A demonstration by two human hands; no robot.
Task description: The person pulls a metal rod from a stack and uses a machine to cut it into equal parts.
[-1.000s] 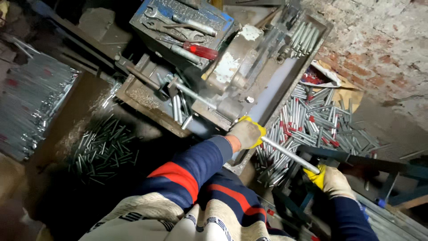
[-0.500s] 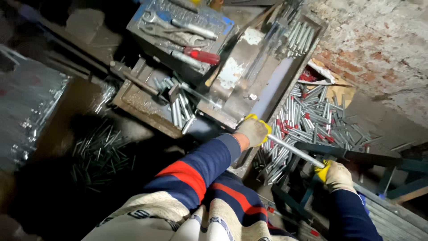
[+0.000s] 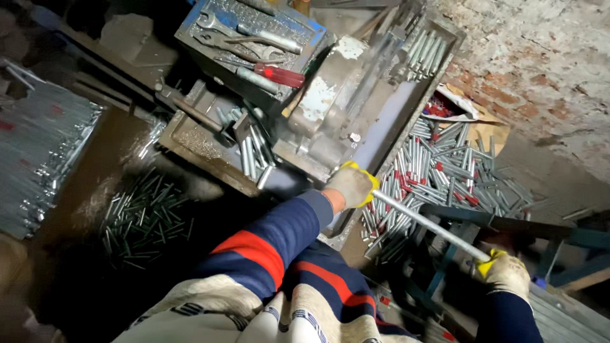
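A grey metal machine (image 3: 356,121) fills the table (image 3: 190,143), a tool tray (image 3: 254,38) beside it. Cut tubes (image 3: 445,171) lie heaped below. Both gloved hands close on one rod (image 3: 432,227), left hand (image 3: 351,185) at the machine end, right hand (image 3: 507,273) supporting the far end level.

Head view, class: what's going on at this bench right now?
A person in gloves holds a long metal rod with both hands: the left hand grips its end by the grey machine, the right hand holds the other end. Below the rod lies a pile of short metal tubes, some with red bands. An open tool tray with wrenches and a red-handled screwdriver sits above the machine. More tubes lie scattered on the dark surface to the left.
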